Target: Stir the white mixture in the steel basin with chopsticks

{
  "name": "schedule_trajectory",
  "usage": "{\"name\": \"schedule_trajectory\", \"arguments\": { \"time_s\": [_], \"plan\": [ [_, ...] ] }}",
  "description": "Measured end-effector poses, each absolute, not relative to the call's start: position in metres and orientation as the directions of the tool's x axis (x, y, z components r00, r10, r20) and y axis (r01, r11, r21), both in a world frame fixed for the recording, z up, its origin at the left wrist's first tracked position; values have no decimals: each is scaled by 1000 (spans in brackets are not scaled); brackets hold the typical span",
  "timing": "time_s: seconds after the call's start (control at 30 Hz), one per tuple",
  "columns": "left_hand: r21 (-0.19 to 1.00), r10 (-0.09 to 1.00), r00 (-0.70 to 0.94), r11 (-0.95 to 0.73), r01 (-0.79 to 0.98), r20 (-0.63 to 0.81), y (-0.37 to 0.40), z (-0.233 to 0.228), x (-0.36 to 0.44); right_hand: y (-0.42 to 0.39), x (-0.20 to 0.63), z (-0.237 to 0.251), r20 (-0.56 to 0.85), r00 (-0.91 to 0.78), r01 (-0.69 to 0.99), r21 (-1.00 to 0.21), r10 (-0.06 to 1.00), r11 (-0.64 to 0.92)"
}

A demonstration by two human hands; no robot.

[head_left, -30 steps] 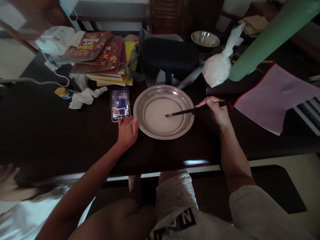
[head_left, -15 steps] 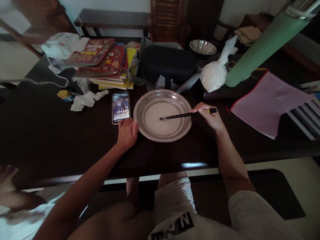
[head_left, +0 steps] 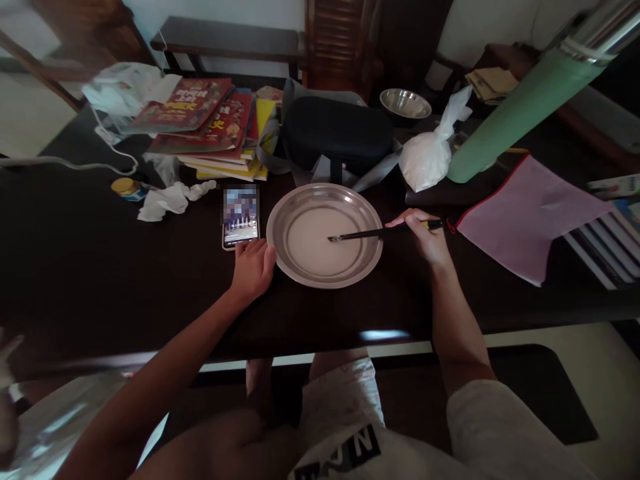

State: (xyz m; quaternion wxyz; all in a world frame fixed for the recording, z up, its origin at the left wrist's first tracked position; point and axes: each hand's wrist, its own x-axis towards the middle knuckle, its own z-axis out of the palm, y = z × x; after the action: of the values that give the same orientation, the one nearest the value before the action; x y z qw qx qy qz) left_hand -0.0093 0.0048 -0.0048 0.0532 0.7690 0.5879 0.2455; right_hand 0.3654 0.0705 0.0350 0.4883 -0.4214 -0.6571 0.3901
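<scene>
A round metal basin holds a cloudy whitish liquid. My left hand lies at its left side, fingers stretched toward the lower edge of a phone and thumb against the basin's rim. The phone lies face up with its screen lit, partly blurred. From the right, my right hand grips black chopsticks with a yellow band near the top end. They slant over the rim, tips at the liquid in the middle. Whether it is one stick or a pair is hard to tell.
Behind the basin stand a black case, a tied bag of white powder and a tall green bottle. Books and crumpled tissue are left; a pink pouch is right. Another person's arm shows lower left.
The chopstick tips have shifted slightly right in the liquid, along with my right hand. My left hand stays at the basin. The other person's hand at lower left has moved partly out of view.
</scene>
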Motion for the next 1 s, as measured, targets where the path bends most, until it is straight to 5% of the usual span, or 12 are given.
{"name": "schedule_trajectory", "arguments": {
  "time_s": [0.5,1.0],
  "plan": [
    [374,930,193,-308,875,314,4,-5,-10,71,364,30,283,-267,170,-927,921,334],
    [370,934,203,-306,877,293,4,-4,-10,70,364,33,284,-156,144,-941,946,306]
  ]
}}
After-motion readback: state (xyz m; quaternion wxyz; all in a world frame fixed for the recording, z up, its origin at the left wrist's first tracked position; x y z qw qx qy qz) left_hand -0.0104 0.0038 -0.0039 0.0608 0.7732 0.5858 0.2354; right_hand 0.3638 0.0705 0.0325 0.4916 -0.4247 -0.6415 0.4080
